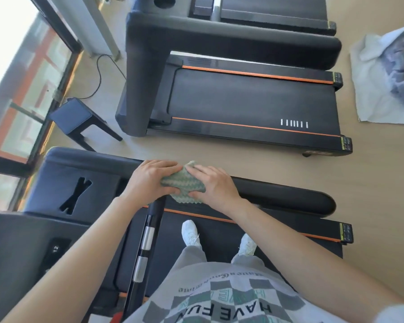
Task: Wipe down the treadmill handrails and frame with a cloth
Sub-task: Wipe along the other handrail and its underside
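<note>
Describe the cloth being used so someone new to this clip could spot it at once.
Start at the nearest treadmill, the one the person stands on. On its far black handrail, the left hand and right hand press a small cloth between them. Its green-and-white zigzag weave sets it apart from the larger pale cloth crumpled on the floor.

both hands, the left hand [149, 178] and the right hand [213, 185], rest side by side on a cloth [183, 186] lying on the handrail [277, 194] of the near treadmill [289, 234], on whose belt the person's shoes [190, 233] stand. beyond it a second treadmill [242, 101] lies on the floor [382, 183], a stool [71, 115] to its left and a crumpled sheet [382, 78] to its right.
</note>
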{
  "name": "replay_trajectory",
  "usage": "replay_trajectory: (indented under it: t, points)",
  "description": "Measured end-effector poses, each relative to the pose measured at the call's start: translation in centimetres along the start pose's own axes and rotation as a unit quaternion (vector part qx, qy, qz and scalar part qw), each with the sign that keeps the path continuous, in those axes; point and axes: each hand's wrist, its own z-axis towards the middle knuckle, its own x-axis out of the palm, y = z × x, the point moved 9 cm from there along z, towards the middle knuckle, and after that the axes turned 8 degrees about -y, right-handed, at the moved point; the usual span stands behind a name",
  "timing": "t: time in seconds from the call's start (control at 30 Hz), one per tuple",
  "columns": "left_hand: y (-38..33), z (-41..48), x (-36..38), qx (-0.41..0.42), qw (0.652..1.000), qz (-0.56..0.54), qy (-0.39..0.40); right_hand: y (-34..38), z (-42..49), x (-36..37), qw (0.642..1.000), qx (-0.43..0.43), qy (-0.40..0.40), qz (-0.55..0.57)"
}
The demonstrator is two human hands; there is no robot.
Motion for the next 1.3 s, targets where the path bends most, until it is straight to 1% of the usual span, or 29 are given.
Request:
replay_trajectory:
  t: [0.17, 0.23, 0.3, 0.37, 0.43, 0.47, 0.5, 0.53, 0.57, 0.6, 0.63, 0.67, 0.7, 0.73, 0.77, 0.8, 0.87, 0.93, 0.97, 1.0, 1.03, 1.07, 1.1, 1.2, 1.3]
  points:
    - [-1.5, -1.5, -0.8, 0.016, 0.996, -0.031, -0.078, -0.6, -1.8, -2.0, 0.996, -0.043, -0.083, 0.016]
    - [-3.1, -2.0, -0.9, 0.017, 0.995, -0.049, -0.088, -1.3, -3.1, -3.4, 0.99, -0.061, -0.125, 0.015]
    - [-4.2, -2.6, -0.6, -0.025, 0.992, -0.093, -0.079, -2.3, -4.7, -4.9, 0.985, -0.068, -0.156, 0.018]
    - [-5.3, -3.5, 0.3, -0.104, 0.981, -0.159, -0.037, -3.6, -6.7, -6.0, 0.985, -0.055, -0.159, 0.03]
    - [-6.2, -5.1, 1.9, -0.204, 0.953, -0.224, 0.01, -4.9, -9.1, -6.7, 0.987, -0.019, -0.144, 0.062]
    - [-6.5, -6.0, 2.8, -0.259, 0.928, -0.267, 0.023, -5.6, -10.4, -6.7, 0.987, 0.017, -0.133, 0.085]
    - [-6.8, -7.0, 3.6, -0.321, 0.89, -0.323, 0.022, -6.4, -11.8, -6.5, 0.983, 0.073, -0.119, 0.118]
    - [-7.1, -8.1, 4.5, -0.388, 0.84, -0.38, 0.011, -7.5, -13.1, -5.9, 0.97, 0.148, -0.104, 0.162]
    - [-7.4, -9.2, 5.6, -0.453, 0.783, -0.425, 0.003, -8.4, -14.5, -5.0, 0.946, 0.23, -0.09, 0.211]
    - [-7.6, -10.3, 6.6, -0.506, 0.738, -0.447, 0.0, -9.3, -15.9, -4.0, 0.913, 0.309, -0.082, 0.254]
    - [-8.0, -11.2, 7.8, -0.547, 0.701, -0.458, 0.003, -10.1, -17.2, -3.0, 0.875, 0.381, -0.079, 0.29]
    - [-8.4, -11.8, 8.9, -0.58, 0.666, -0.47, 0.008, -10.7, -18.4, -1.9, 0.827, 0.452, -0.071, 0.325]
    - [-8.7, -12.4, 10.0, -0.608, 0.631, -0.482, 0.008, -11.0, -19.5, -0.9, 0.77, 0.518, -0.061, 0.367]
    - [-8.8, -12.7, 11.0, -0.631, 0.599, -0.493, 0.006, -11.0, -20.4, 0.1, 0.705, 0.574, -0.047, 0.414]
    - [-8.9, -13.0, 11.9, -0.649, 0.567, -0.507, 0.0, -10.8, -20.9, 0.9, 0.638, 0.612, -0.037, 0.465]
    - [-8.9, -13.0, 12.7, -0.662, 0.537, -0.523, -0.005, -10.4, -21.1, 1.5, 0.575, 0.635, -0.035, 0.515]
    - [-9.4, -12.5, 13.7, -0.673, 0.48, -0.563, -0.012, -10.0, -21.0, 2.1, 0.468, 0.648, -0.053, 0.598]
    - [-10.3, -11.4, 14.0, -0.667, 0.431, -0.607, -0.027, -10.0, -20.3, 2.1, 0.379, 0.639, -0.087, 0.663]
    - [-10.8, -10.7, 13.9, -0.661, 0.404, -0.63, -0.041, -9.9, -19.9, 1.8, 0.347, 0.628, -0.101, 0.689]
    - [-11.4, -10.0, 13.9, -0.654, 0.375, -0.655, -0.053, -9.8, -19.5, 1.5, 0.321, 0.615, -0.114, 0.711]
    - [-12.0, -9.5, 13.8, -0.647, 0.345, -0.677, -0.064, -9.6, -19.2, 1.0, 0.306, 0.603, -0.125, 0.726]
    - [-12.6, -9.1, 13.7, -0.641, 0.32, -0.694, -0.073, -9.4, -19.0, 0.6, 0.294, 0.596, -0.139, 0.735]
    - [-13.0, -8.9, 13.5, -0.637, 0.304, -0.704, -0.081, -9.2, -19.0, 0.4, 0.282, 0.595, -0.153, 0.737]
    - [-13.6, -8.9, 13.5, -0.633, 0.285, -0.714, -0.095, -8.3, -18.8, 0.8, 0.251, 0.59, -0.178, 0.746]
    - [-14.2, -8.8, 13.6, -0.638, 0.284, -0.709, -0.096, -8.2, -18.2, 1.9, 0.246, 0.592, -0.183, 0.745]
